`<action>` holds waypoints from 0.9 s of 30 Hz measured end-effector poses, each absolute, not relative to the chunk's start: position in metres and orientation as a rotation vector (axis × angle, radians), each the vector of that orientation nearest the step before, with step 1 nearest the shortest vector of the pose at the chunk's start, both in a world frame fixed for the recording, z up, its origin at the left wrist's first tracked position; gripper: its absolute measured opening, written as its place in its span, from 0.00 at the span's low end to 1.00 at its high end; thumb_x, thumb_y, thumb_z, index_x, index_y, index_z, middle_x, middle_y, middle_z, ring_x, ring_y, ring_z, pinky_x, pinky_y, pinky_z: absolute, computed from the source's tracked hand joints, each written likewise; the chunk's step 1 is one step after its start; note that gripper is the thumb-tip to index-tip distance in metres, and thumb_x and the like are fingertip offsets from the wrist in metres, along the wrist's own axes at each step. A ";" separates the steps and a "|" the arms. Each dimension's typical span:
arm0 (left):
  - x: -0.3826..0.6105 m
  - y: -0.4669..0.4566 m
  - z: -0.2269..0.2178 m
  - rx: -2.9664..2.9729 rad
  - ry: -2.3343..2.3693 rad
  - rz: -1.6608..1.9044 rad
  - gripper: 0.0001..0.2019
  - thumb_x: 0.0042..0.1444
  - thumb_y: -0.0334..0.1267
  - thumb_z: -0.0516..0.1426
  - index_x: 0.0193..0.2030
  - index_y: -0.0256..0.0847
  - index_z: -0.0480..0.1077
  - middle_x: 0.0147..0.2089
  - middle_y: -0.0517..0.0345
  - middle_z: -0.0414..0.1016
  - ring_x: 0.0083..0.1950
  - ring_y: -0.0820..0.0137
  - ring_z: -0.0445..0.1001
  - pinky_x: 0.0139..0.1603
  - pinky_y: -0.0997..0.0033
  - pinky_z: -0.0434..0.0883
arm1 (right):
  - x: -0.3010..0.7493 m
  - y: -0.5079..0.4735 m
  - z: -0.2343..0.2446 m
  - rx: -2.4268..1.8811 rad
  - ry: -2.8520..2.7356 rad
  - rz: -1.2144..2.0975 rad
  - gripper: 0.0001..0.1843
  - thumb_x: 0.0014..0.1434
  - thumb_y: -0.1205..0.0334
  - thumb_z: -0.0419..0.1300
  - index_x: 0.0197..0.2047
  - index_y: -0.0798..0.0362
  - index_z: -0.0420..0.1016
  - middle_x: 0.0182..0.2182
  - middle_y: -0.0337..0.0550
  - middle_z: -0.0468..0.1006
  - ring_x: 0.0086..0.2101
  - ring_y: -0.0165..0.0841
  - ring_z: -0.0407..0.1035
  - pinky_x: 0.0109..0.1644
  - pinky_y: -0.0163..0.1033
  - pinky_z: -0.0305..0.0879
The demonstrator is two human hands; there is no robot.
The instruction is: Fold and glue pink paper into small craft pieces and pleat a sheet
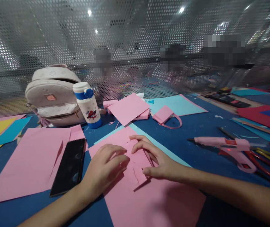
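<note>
R hand (pixel 159 160) grips folded pink piece (pixel 136 162) atop lg. pink sheet (pixel 130 205), L hand (pixel 105 167) half-curled alongside (contact w/ piece unclear); excess or uneven pressure may crush paper folds, i.e., skewed edges and poss. tearing.

My two bare hands meet near the middle, almost touching.
From my remote post I have the left forearm (pixel 60 208) coming in at the near left and slanting far and right, up to a left hand (pixel 107 167) with its back upward and its fingers curled to the right, tips bent down. The right forearm (pixel 227 186) runs in from the near right, flatter, to a right hand (pixel 158 159) pointing left: fingers arched on the far side, thumb (pixel 151 171) stretched left on the near side, well apart from them. How firmly either hand closes, I cannot tell.
</note>
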State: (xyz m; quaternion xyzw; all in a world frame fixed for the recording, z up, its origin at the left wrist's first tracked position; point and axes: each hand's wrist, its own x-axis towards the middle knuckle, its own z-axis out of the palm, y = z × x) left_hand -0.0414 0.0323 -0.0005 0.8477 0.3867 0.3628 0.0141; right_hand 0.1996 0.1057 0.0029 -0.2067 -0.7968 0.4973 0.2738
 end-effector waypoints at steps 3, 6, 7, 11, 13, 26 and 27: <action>-0.041 0.030 0.006 3.068 1.078 1.232 0.09 0.66 0.27 0.53 0.48 0.37 0.72 0.45 0.51 0.80 0.46 0.63 0.75 0.53 0.55 0.66 | 0.199 0.106 0.002 -0.533 -2.157 1.309 0.30 0.52 0.37 0.67 0.50 0.46 0.71 0.66 0.50 0.55 0.67 0.48 0.50 0.68 0.54 0.48; -0.039 0.027 0.015 3.261 1.008 1.240 0.11 0.67 0.28 0.51 0.46 0.36 0.74 0.41 0.54 0.83 0.41 0.64 0.75 0.51 0.56 0.66 | 0.199 0.105 0.003 -0.529 -2.170 1.284 0.31 0.53 0.36 0.66 0.51 0.47 0.71 0.66 0.51 0.55 0.66 0.48 0.50 0.68 0.54 0.48; -0.038 0.026 0.017 3.287 1.010 1.233 0.11 0.66 0.28 0.50 0.45 0.36 0.75 0.41 0.56 0.83 0.40 0.65 0.74 0.50 0.57 0.66 | 0.199 0.105 0.003 -0.529 -2.172 1.278 0.31 0.53 0.35 0.66 0.51 0.47 0.71 0.66 0.52 0.55 0.66 0.47 0.51 0.68 0.54 0.48; -0.034 0.024 0.016 3.307 1.067 1.228 0.08 0.65 0.29 0.53 0.42 0.37 0.75 0.38 0.58 0.83 0.35 0.66 0.73 0.45 0.58 0.66 | 0.198 0.104 0.004 -0.501 -2.180 1.268 0.31 0.52 0.36 0.67 0.50 0.47 0.71 0.65 0.51 0.56 0.66 0.47 0.51 0.68 0.53 0.47; -0.035 0.025 0.011 3.282 1.097 1.225 0.05 0.63 0.30 0.56 0.42 0.37 0.74 0.37 0.57 0.82 0.35 0.66 0.72 0.44 0.59 0.66 | 0.198 0.103 0.004 -0.500 -2.189 1.262 0.31 0.52 0.36 0.67 0.50 0.47 0.71 0.65 0.51 0.56 0.66 0.47 0.51 0.68 0.54 0.47; -0.033 0.028 0.010 2.949 1.232 1.079 0.11 0.57 0.27 0.55 0.46 0.39 0.70 0.45 0.52 0.77 0.40 0.65 0.71 0.47 0.61 0.63 | 0.198 0.103 0.003 -0.505 -2.178 1.288 0.29 0.53 0.38 0.68 0.50 0.47 0.71 0.65 0.50 0.56 0.66 0.47 0.52 0.68 0.54 0.48; -0.033 0.027 0.011 2.938 1.244 1.073 0.11 0.57 0.27 0.55 0.46 0.40 0.70 0.45 0.52 0.77 0.40 0.66 0.72 0.47 0.61 0.63 | 0.198 0.103 0.003 -0.504 -2.177 1.291 0.29 0.52 0.38 0.68 0.50 0.47 0.71 0.65 0.50 0.56 0.66 0.47 0.52 0.68 0.55 0.48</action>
